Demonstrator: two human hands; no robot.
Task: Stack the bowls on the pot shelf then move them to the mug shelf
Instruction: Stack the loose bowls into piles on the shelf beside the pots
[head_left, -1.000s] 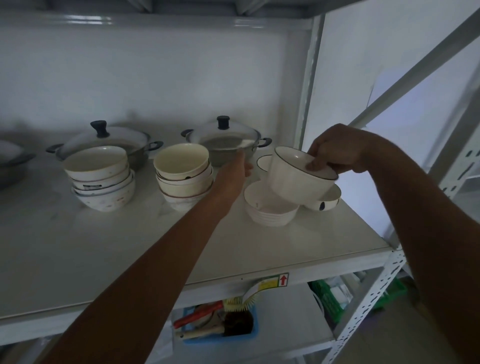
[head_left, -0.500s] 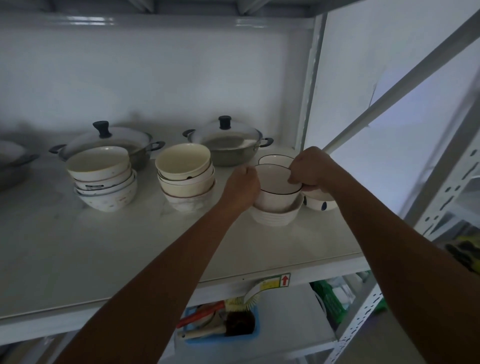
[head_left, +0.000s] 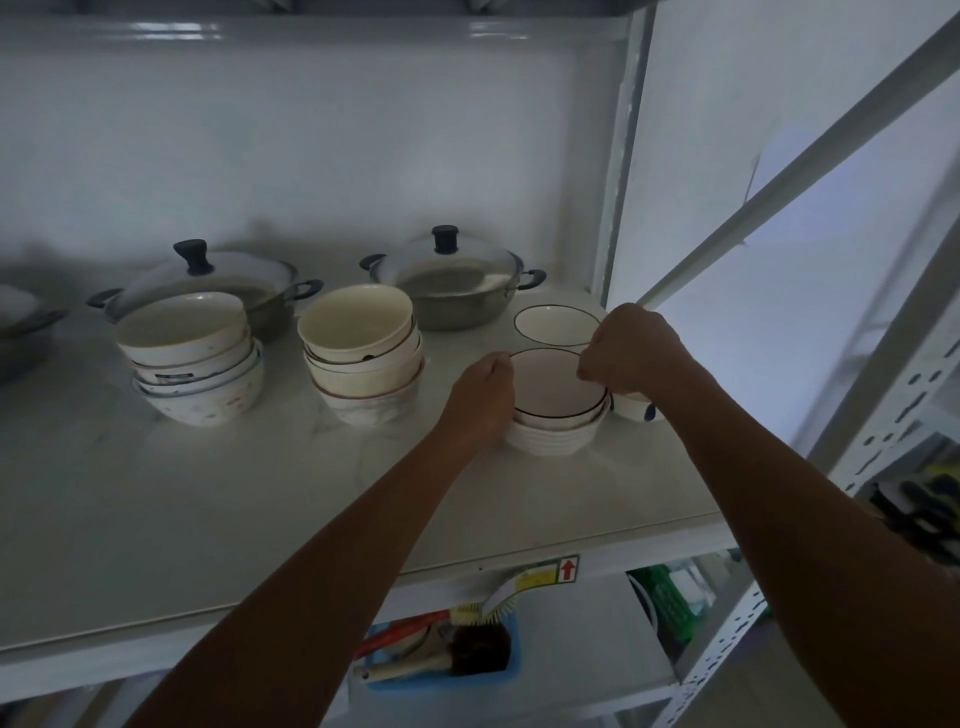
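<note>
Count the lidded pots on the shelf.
2. The left pot behind the left bowl stack; the right pot behind and right of the middle bowl stack. A vessel cut off at the left edge may be a third.

White shelf (head_left: 260, 519), two lidded pots (head_left: 457, 291) behind, three bowl stacks (head_left: 363, 364), two single bowls (head_left: 556, 325)

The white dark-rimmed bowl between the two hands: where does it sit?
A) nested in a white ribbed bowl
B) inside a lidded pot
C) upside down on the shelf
A: the white dark-rimmed bowl sits upright inside the white ribbed bowl, left hand and right hand at its rim.
</note>
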